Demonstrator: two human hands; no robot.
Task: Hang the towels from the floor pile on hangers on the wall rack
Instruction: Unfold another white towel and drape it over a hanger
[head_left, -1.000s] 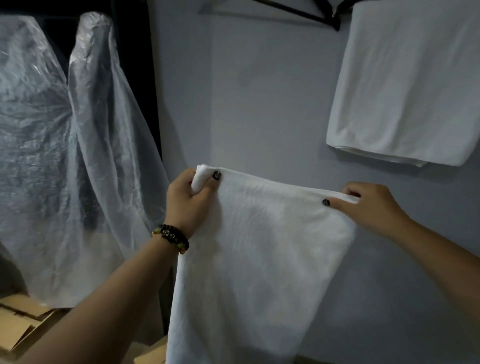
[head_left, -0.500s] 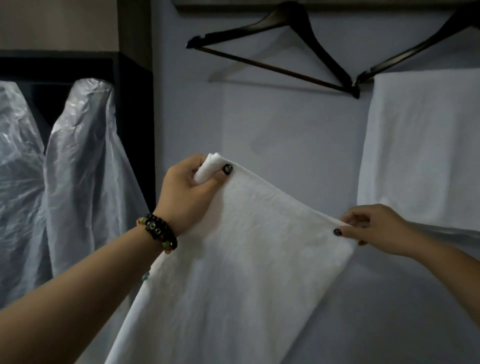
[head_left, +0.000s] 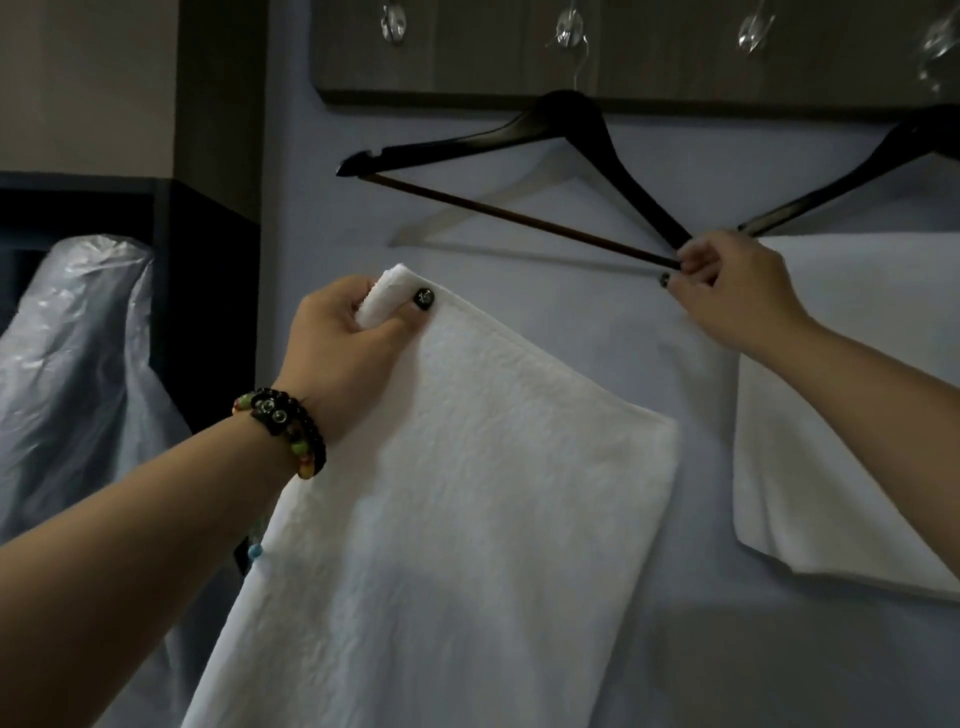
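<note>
Towel (head_left: 457, 519): hangs folded below the hanger (head_left: 519, 171), raised for threading. Left hand (head_left: 343, 358): fingers and thumb clamped on its top corner, bearing the weight. Right hand (head_left: 727, 291): pinches the hanger's right end, likely steadying the bar. Hung towel (head_left: 810, 467): at right.

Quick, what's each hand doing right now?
Left hand: grips the white towel at its top corner.
Right hand: pinches the black hanger at its right end.

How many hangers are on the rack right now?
2. An empty black hanger hangs mid-rack, its lower end pinched by the right hand. A second hanger at the right edge carries a white towel. More may hang out of frame.
</note>
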